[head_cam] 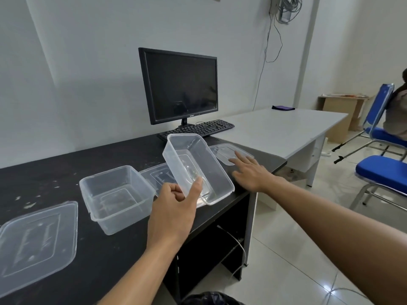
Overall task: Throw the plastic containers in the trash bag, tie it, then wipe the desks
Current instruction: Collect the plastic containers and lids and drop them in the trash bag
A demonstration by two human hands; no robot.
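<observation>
My left hand [176,203] pinches the rim of a clear plastic container [193,159] and holds it tilted above the black desk [66,166]. My right hand [248,170] reaches out flat, fingers spread, over a clear lid [222,150] near the desk's right end. A second clear container [116,194] stands upright on the desk to the left. One more lid [37,238] lies at the near left, another lid [157,175] lies behind the held container. The black trash bag [209,299] shows at the bottom edge, on the floor.
A black monitor [178,84] and keyboard [198,128] stand at the back of the black desk. A white desk [282,128] adjoins on the right with a dark cloth [283,108] on it. Blue chairs [383,172] and a seated person stand at the far right.
</observation>
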